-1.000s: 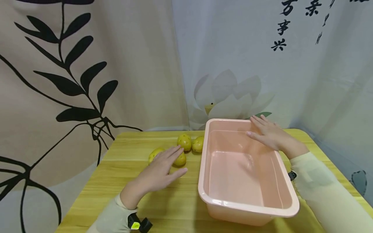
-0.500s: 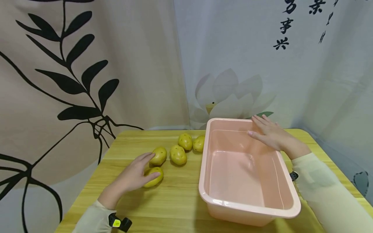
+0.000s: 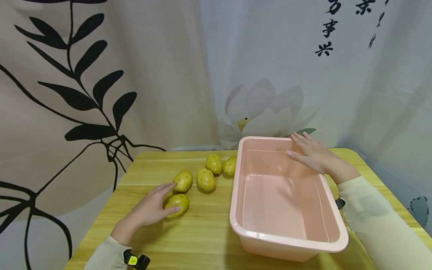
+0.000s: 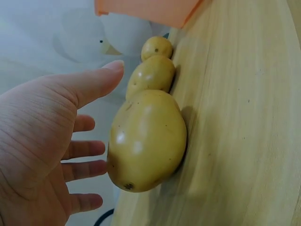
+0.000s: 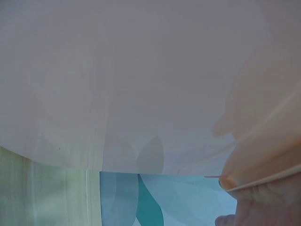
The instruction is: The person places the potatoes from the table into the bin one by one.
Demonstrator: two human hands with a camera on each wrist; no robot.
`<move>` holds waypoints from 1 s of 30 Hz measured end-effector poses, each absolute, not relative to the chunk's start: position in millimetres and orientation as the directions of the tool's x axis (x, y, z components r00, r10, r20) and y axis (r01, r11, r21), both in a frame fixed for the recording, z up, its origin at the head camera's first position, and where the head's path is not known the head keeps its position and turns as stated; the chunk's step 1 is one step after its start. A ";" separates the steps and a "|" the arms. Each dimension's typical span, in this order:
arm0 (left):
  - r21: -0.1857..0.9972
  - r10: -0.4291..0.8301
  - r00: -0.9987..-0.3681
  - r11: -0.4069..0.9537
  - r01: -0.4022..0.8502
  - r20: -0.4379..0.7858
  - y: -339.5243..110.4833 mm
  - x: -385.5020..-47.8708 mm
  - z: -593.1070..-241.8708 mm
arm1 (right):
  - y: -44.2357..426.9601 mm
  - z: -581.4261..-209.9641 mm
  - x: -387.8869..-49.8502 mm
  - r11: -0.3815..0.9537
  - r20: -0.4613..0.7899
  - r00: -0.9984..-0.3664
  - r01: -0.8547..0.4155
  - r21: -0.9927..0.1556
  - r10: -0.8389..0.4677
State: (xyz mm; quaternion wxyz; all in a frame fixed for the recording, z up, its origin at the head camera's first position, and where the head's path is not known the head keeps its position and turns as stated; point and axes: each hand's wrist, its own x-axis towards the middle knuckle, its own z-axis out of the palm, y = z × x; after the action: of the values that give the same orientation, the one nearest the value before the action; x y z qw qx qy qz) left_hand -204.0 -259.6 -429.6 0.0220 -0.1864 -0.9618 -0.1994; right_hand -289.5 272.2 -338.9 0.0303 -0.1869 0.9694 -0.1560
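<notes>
My left hand (image 3: 150,210) is beside the nearest yellow potato (image 3: 179,204), its thumb on the near side and its fingers on the far side. In the left wrist view the fingers are extended and spread, close to that potato (image 4: 147,141); whether they touch it I cannot tell. Just behind lies a second potato (image 3: 183,180), near my fingertips. My right hand (image 3: 312,155) rests on the back right corner of a pink plastic basin (image 3: 234,195), thumb inside and fingers extended over the rim. The right wrist view shows mostly the basin's wall (image 5: 141,84).
Three more potatoes, one of them (image 3: 206,180) in front, lie left of the basin; the rightmost potato (image 3: 230,166) is partly hidden by it. Everything stands on a wooden table (image 3: 202,232). A printed curtain (image 3: 168,75) hangs behind the back edge.
My left hand has moved left and toward me, from above the middle potatoes to beside the nearest one, uncovering the others. The right hand and basin have stayed put.
</notes>
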 end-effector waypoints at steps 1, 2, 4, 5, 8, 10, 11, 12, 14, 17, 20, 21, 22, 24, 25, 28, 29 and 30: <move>0.382 0.355 -0.928 0.847 0.371 0.113 -259.8 -204.3 -430.4 | 272.2 -338.7 -289.5 0.881 0.000 -0.928 -0.353 -0.316 -0.372; 0.391 0.358 -0.928 0.843 0.370 0.107 -260.1 -204.9 -431.4 | 272.2 -338.6 -289.6 0.880 0.001 -0.928 -0.355 -0.316 -0.373; 0.412 0.367 -0.926 0.832 0.371 0.094 -260.6 -205.8 -433.5 | 272.1 -338.7 -289.8 0.878 0.004 -0.927 -0.356 -0.319 -0.375; 0.420 0.370 -0.925 0.828 0.371 0.086 -260.9 -206.1 -434.5 | 272.1 -338.8 -289.8 0.878 0.004 -0.927 -0.357 -0.320 -0.376; 0.441 0.388 -0.919 0.814 0.379 0.074 -261.5 -207.0 -437.5 | 272.3 -339.4 -290.2 0.877 0.008 -0.925 -0.363 -0.315 -0.380; 0.446 0.391 -0.918 0.812 0.377 0.065 -261.8 -207.5 -439.2 | 272.5 -340.1 -290.2 0.876 0.011 -0.924 -0.366 -0.315 -0.382; 0.449 0.389 -0.919 0.812 0.373 0.058 -261.6 -207.6 -439.7 | 272.7 -340.3 -290.3 0.875 0.015 -0.923 -0.369 -0.312 -0.384; 0.452 0.388 -0.920 0.812 0.369 0.053 -261.3 -207.8 -440.4 | 272.9 -340.5 -290.4 0.875 0.017 -0.923 -0.371 -0.310 -0.385; 0.456 0.380 -0.924 0.816 0.356 0.040 -260.3 -208.5 -441.2 | 273.4 -340.8 -290.4 0.874 0.021 -0.922 -0.373 -0.310 -0.386; 0.467 0.375 -0.926 0.813 0.347 0.035 -258.3 -209.2 -442.1 | 273.8 -340.8 -291.1 0.872 0.025 -0.920 -0.379 -0.308 -0.391; 0.477 0.377 -0.926 0.809 0.344 0.029 -257.1 -210.0 -444.4 | 273.8 -340.8 -291.6 0.871 0.024 -0.920 -0.379 -0.312 -0.392; 0.480 0.377 -0.926 0.808 0.342 0.026 -256.9 -210.3 -445.4 | 273.7 -340.7 -291.9 0.870 0.022 -0.920 -0.379 -0.314 -0.392; 0.481 0.377 -0.926 0.808 0.341 0.023 -256.9 -210.7 -446.8 | 273.5 -340.7 -292.1 0.871 0.023 -0.919 -0.379 -0.313 -0.393; 0.486 0.376 -0.927 0.807 0.335 0.016 -256.7 -211.5 -449.1 | 273.4 -340.6 -292.3 0.870 0.023 -0.920 -0.379 -0.315 -0.392; 0.490 0.376 -0.926 0.805 0.335 0.015 -256.5 -211.8 -450.0 | 273.3 -340.4 -292.3 0.869 0.023 -0.919 -0.379 -0.317 -0.393; 0.495 0.383 -0.924 0.798 0.343 0.022 -255.4 -214.0 -452.5 | 273.4 -340.1 -292.1 0.868 0.023 -0.920 -0.378 -0.321 -0.392; 0.495 0.386 -0.922 0.797 0.347 0.026 -254.7 -214.7 -452.8 | 273.5 -340.0 -292.0 0.868 0.022 -0.920 -0.377 -0.325 -0.391; 0.491 0.389 -0.921 0.796 0.354 0.032 -253.9 -215.7 -453.3 | 273.5 -339.9 -291.8 0.867 0.021 -0.920 -0.375 -0.327 -0.391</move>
State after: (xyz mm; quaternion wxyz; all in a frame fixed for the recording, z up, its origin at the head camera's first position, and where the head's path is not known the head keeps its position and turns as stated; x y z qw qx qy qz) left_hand -215.7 -253.9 -453.3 -0.0355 -0.1961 -0.9471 -0.2517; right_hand -291.8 273.5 -339.9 0.0230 -0.1982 0.9660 -0.1646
